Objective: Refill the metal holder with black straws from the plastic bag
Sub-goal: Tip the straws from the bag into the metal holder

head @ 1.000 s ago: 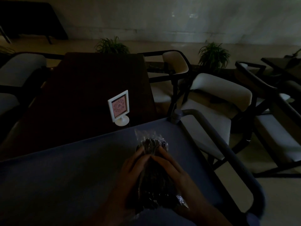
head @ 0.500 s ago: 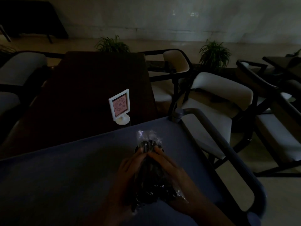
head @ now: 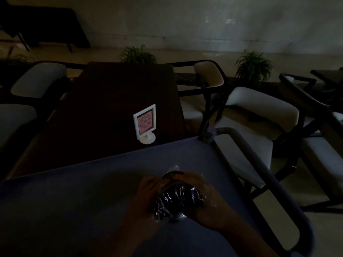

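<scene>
Dim café, grey cart top [head: 74,201]: plastic bag [head: 178,199] clutched two-handed.
Left hand [head: 146,193] and right hand [head: 204,201] curl round it; a rough tear in this gloom could scatter black straws [head: 168,176] off the cart. Metal holder nowhere in sight.

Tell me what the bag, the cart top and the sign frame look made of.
Bag: thin clear plastic film, glossy; crinkled glints over dark contents. Cart top: likely moulded plastic, matte blue-grey, smooth with a rounded rim; dim light leaves doubt. Sign frame: white, smooth, probably plastic.
</scene>
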Motion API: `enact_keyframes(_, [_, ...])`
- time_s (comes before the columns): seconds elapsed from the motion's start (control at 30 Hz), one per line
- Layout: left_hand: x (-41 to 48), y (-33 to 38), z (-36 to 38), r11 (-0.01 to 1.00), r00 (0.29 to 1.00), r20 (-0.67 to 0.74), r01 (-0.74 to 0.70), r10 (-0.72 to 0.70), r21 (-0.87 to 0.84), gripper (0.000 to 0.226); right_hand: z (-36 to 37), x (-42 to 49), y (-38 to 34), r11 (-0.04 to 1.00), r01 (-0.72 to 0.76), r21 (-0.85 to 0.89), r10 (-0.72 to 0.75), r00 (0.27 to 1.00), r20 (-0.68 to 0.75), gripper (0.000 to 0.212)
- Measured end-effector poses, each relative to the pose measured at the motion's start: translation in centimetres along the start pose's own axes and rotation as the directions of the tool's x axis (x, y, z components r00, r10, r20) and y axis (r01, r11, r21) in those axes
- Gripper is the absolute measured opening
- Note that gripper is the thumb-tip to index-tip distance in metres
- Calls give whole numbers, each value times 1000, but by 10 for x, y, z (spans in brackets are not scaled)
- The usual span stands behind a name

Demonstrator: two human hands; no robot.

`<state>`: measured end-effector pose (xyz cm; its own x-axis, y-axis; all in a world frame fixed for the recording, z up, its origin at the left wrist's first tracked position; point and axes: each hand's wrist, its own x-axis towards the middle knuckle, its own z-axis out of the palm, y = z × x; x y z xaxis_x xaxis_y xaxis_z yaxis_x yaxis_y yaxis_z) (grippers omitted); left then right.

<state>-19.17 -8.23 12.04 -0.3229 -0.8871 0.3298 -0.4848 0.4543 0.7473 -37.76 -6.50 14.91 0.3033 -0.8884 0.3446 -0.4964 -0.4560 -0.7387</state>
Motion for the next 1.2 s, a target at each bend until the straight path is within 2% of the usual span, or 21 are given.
enact_keyframes(0.07, [-3,-10,5,991,998,2,-65,65,115,64,5,0,7,996,-8,-84,9,1000,15,48])
enact_keyframes(0.13, [-8,-18,4,996,999,39,-31,28,88,73,6,-5,15,989,-132,-61,136,989,61,60])
enact_keyframes(0.17, [-8,-22,6,1000,995,96,4,-4,7,76,7,-7,19,972,-234,11,232,968,97,75])
enact_keyframes(0.23, [-4,-23,9,936,957,241,229,-164,-269,81,9,-13,25,893,-406,196,387,913,129,95])
enact_keyframes(0.27, [-1,-22,9,889,932,271,323,-240,-324,77,10,-14,29,851,-450,272,429,893,134,87])
enact_keyframes(0.33, [2,-23,11,875,913,236,393,-333,-285,63,11,-14,36,794,-502,343,479,864,156,60])
enact_keyframes(0.37, [2,-22,10,871,912,200,404,-359,-280,58,11,-13,38,783,-511,353,483,859,172,49])
enact_keyframes(0.43, [2,-23,4,869,914,183,402,-361,-288,54,11,-10,40,798,-497,340,473,867,155,42])
enact_keyframes(0.6, [10,-13,-10,851,914,223,399,-339,-341,61,5,-3,38,864,-413,290,415,908,55,51])
enact_keyframes(0.7, [13,-10,-15,846,918,234,387,-319,-366,48,0,-3,35,896,-369,248,385,923,-18,50])
enact_keyframes(0.83, [8,-17,-8,853,927,153,374,-342,-364,38,3,-7,31,920,-329,215,353,931,-89,48])
enact_keyframes(0.97, [6,-18,0,873,923,70,381,-379,-304,30,10,-9,36,916,-340,212,363,929,-79,44])
enact_keyframes(1.07, [8,-16,-1,886,928,87,373,-363,-276,33,10,-8,40,907,-363,216,386,920,-75,40])
enact_keyframes(1.2, [12,-18,-17,888,942,114,336,-317,-313,21,3,-11,41,888,-409,212,435,896,-94,53])
